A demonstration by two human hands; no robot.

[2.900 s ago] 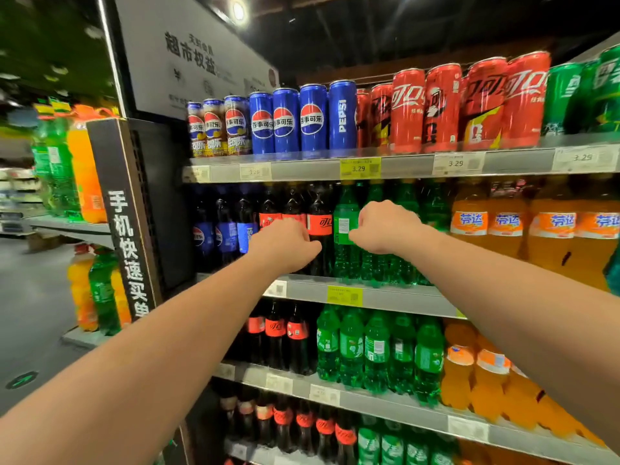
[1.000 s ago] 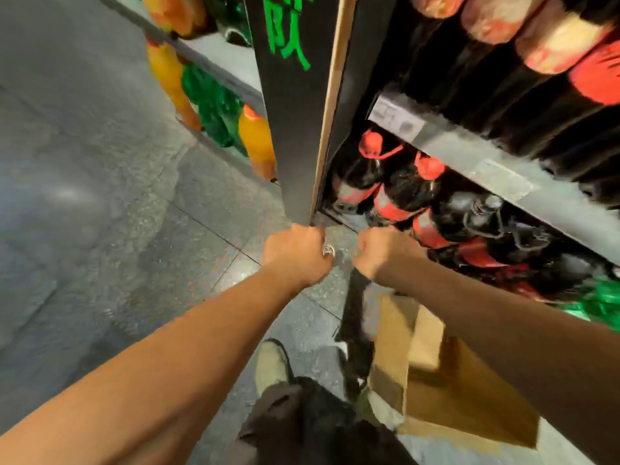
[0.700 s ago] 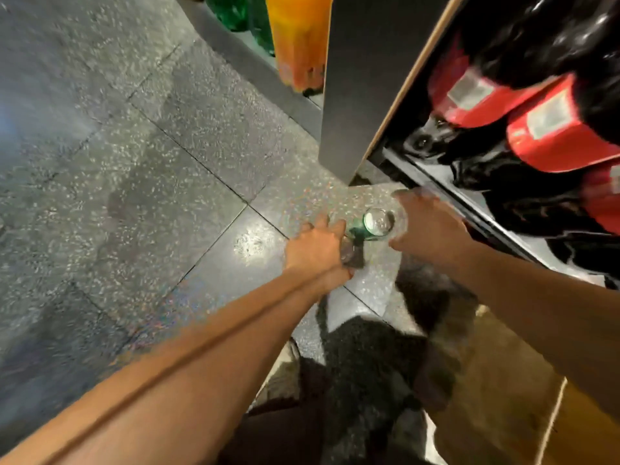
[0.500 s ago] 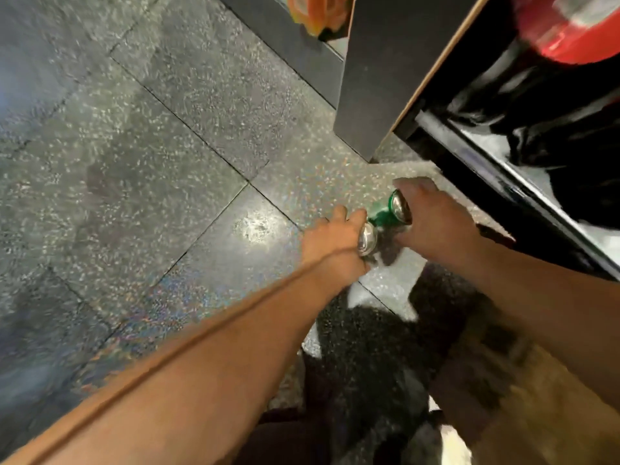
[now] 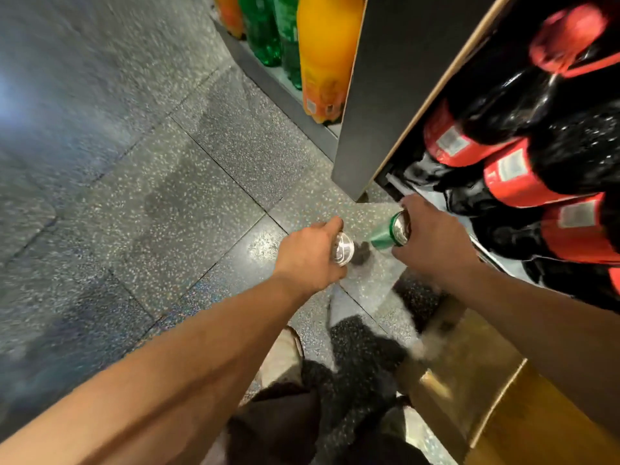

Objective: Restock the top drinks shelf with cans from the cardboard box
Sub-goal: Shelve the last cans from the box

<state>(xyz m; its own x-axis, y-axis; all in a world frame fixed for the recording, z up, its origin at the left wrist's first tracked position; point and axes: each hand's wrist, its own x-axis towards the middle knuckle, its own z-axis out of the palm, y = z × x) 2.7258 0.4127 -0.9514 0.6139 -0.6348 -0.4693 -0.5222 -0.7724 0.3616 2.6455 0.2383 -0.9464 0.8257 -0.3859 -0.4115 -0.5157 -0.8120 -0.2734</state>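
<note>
I look down at the floor in front of the shelving. My right hand (image 5: pixel 432 243) grips a green can (image 5: pixel 389 231), tilted so its silver top faces me. My left hand (image 5: pixel 310 256) grips a second can (image 5: pixel 344 252); only its silver top shows past my fingers. Both hands hang side by side above the floor, a short gap between the cans. The cardboard box (image 5: pixel 476 380) lies at the lower right beneath my right forearm, blurred. The top drinks shelf is out of view.
Large cola bottles with red labels (image 5: pixel 516 176) fill the bottom shelf on the right. A dark end panel (image 5: pixel 379 95) stands ahead, with orange and green bottles (image 5: pixel 322 55) beyond it. Speckled floor tiles (image 5: pixel 151 196) spread to the left. My shoe (image 5: pixel 281 357) is below.
My view swung from the shelves down to the floor. Both hands now hold a can each, have moved slightly apart, and the view has tipped back up a little.
</note>
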